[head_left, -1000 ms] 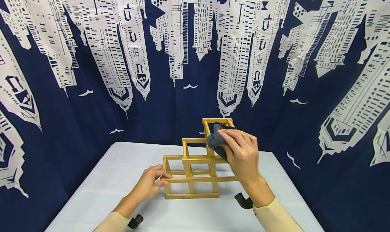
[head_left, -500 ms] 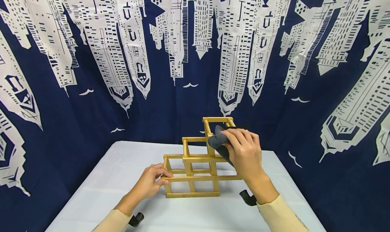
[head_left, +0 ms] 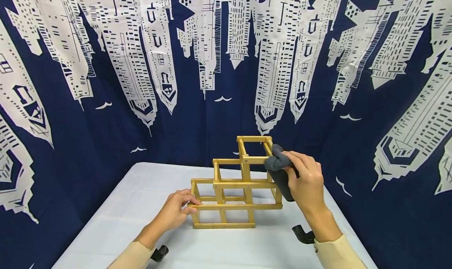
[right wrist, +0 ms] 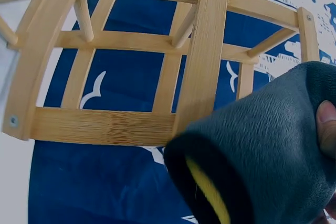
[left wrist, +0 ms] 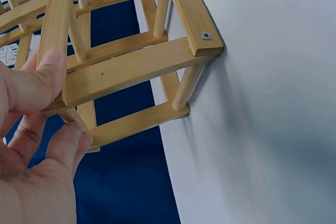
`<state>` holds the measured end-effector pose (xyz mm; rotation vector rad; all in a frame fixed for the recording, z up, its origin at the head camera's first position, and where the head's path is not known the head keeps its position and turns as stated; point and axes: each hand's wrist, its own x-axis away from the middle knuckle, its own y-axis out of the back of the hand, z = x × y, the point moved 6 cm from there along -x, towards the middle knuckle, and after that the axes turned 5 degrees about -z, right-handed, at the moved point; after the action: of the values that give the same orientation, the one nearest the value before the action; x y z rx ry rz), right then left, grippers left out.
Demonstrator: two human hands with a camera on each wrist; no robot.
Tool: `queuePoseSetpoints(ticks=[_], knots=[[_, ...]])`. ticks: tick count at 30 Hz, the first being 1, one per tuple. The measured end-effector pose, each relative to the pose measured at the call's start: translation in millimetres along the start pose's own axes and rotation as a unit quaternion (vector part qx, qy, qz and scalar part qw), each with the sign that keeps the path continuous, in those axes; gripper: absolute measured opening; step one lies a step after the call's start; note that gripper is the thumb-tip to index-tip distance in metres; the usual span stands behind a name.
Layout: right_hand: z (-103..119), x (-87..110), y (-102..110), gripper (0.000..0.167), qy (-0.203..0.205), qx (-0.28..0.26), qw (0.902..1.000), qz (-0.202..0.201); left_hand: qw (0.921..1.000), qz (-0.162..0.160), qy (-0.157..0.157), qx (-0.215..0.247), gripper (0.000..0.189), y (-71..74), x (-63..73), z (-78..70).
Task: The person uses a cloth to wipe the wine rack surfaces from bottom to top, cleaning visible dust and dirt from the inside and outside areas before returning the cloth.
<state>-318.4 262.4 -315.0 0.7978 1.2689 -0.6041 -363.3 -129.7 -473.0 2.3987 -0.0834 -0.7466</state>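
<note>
A light wooden stepped rack [head_left: 231, 185], built of slats and dowels, stands on the white table. My left hand [head_left: 174, 211] grips the left end of its lowest step. In the left wrist view the thumb [left wrist: 52, 72] lies over a slat while the other fingers curl underneath. My right hand [head_left: 308, 184] holds a folded grey cloth [head_left: 276, 163] against the right front corner of the top step. Up close in the right wrist view, the cloth [right wrist: 257, 129] is fuzzy, with a dark edge and a yellow inner side, and overlaps the end of an upright slat [right wrist: 202, 61].
The white table [head_left: 116, 218] extends around the rack. Behind and beside it hangs a navy curtain [head_left: 197, 139] printed with upside-down white buildings. Small black curved pieces [head_left: 303, 234] sit below both wrists.
My right hand has slid to the right with the grey cloth, from the left part of the top step to its right corner. The left hand keeps its grip on the rack.
</note>
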Motion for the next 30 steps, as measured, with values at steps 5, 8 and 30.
queuePoseSetpoints(ticks=[5,8,30], knots=[[-19.8,8.7,9.9,0.036,-0.068,-0.049,0.9963,-0.019,0.9990,0.015,0.030,-0.031,0.021,-2.0,-0.5,-6.4],[-28.4,15.2,17.9,0.035,-0.096,-0.061,0.9932,-0.024,0.9980,0.022,0.012,-0.059,0.021,-1.1,-2.3,-11.4],[-57.0,86.7,42.3,0.039,-0.209,-0.029,0.9776,-0.007,0.9512,-0.092,-0.236,-0.175,0.039,-26.2,-43.3,-132.5]])
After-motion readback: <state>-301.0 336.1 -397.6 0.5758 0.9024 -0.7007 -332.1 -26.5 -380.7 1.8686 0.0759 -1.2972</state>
